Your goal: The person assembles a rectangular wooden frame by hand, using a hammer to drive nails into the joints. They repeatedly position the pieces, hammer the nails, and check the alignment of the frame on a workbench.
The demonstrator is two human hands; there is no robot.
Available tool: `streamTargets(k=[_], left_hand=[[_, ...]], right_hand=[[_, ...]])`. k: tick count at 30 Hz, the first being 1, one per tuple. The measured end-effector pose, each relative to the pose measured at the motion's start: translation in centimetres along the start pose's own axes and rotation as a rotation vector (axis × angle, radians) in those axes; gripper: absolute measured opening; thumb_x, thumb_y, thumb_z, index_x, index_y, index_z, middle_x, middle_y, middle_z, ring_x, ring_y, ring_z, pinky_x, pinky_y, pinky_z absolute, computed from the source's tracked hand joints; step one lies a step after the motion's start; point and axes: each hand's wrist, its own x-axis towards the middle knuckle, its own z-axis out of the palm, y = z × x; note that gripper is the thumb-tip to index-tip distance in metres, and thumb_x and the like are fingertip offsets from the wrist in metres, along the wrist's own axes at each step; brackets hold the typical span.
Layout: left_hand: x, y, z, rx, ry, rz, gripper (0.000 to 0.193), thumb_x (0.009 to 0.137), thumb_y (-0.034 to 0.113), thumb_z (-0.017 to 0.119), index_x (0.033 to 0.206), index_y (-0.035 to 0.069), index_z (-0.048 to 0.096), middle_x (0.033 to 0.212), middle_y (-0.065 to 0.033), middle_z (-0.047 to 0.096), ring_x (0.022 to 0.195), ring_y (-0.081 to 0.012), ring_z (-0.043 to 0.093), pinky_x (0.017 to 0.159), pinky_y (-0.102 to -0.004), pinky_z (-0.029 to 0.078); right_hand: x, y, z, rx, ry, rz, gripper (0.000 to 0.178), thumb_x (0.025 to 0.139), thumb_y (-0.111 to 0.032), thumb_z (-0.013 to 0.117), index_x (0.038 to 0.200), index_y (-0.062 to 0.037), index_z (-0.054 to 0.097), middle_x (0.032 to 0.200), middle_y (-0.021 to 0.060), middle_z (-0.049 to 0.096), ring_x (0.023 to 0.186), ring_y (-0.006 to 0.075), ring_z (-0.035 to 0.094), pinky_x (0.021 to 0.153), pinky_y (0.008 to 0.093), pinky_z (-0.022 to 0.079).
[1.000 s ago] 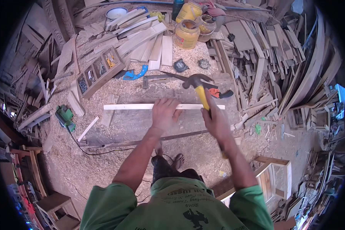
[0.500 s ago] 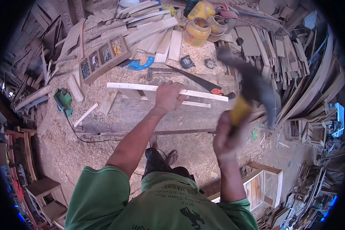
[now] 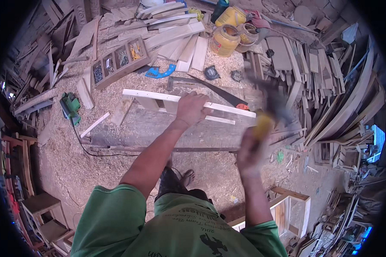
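Note:
My left hand (image 3: 194,109) is closed over the middle of a pale wooden frame (image 3: 148,95), fingers wrapped across its upper strip. This frame stands on edge on the worn workbench (image 3: 158,132), and a second, shorter strip shows below the first. In my right hand (image 3: 249,156) a claw hammer (image 3: 262,126) is raised near the frame's right end. Its yellow and black handle is gripped in my fist, and its dark head is smeared by motion. Behind the frame lies a handsaw (image 3: 221,91) with a dark blade, its orange handle partly showing.
A compartment box (image 3: 123,73) of nails and screws sits at the back left. Nearby are a blue saw handle (image 3: 161,72), a tape measure (image 3: 211,73) and yellow jars (image 3: 224,40). A green corded power tool (image 3: 70,107) lies left. Timber offcuts (image 3: 281,53) crowd the right.
My right hand and the hammer have come down a little. The wooden frame tilts slightly more, its right end lower, with my left hand still on it.

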Motion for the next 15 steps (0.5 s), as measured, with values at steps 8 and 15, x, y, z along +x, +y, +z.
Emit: streamTargets(k=[8,15], left_hand=[[0.9,-1.1,0.2,0.029,-0.100,-0.041,0.046,0.084,0.048,0.088,0.118,0.020,0.078,0.108,-0.0081,0.079,0.109,-0.0315,0.071,0.099,-0.0495,0.052],[-0.3,-2.2,-0.2,0.350,-0.089,0.005,0.057,0.081,0.054,0.086,0.119,0.013,0.073,0.120,-0.0078,0.072,0.116,-0.0308,0.068,0.103,-0.0489,0.047]], right_hand=[[3.2,-2.6,-2.3,0.048,-0.097,0.228,0.067,0.112,-0.006,0.060,0.175,-0.0126,0.037,0.103,0.0286,0.078,0.077,0.0352,0.076,0.067,0.0440,0.058],[8.7,-7.6,-9.6,0.662,0.529,-0.221,0.031,0.115,-0.025,0.060,0.138,-0.0047,0.053,0.092,0.0115,0.066,0.068,0.0141,0.060,0.060,0.0268,0.051]])
